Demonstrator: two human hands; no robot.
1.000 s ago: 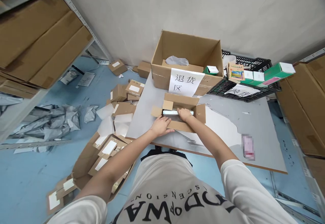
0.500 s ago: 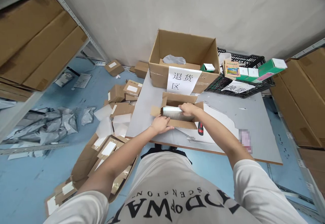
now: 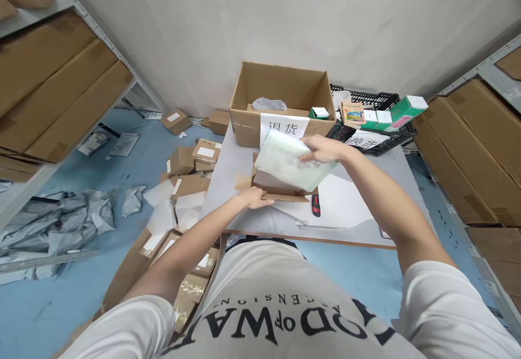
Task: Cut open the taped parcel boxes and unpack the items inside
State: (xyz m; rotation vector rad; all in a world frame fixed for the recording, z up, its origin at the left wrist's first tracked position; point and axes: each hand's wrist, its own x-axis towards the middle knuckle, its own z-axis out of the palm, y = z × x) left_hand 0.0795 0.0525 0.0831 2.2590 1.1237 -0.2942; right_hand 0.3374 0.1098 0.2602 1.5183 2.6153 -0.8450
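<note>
My right hand [image 3: 323, 149] is closed on the upper right edge of a pale green-white flat package [image 3: 291, 158], which looks covered in thin translucent wrap. The package is tilted above a small open cardboard box [image 3: 287, 197] and hides most of its inside. At the box's near left corner, my left hand [image 3: 253, 197] grips the edge, its fingers along the near wall. A red and black box cutter [image 3: 316, 205] lies just right of the box, on white paper [image 3: 345, 204].
Behind stands a large open carton [image 3: 285, 90] with a paper sign, beside a black crate [image 3: 378, 101] of green boxes. Small parcels [image 3: 181, 161] pile up left of the table [image 3: 228, 174]. Grey mailing bags [image 3: 77, 223] lie on the floor; shelves with cartons flank both sides.
My right hand has lifted the flat package up out of the small box and tilted it. My left hand stays at the box's near left corner. The camera view has shifted slightly.
</note>
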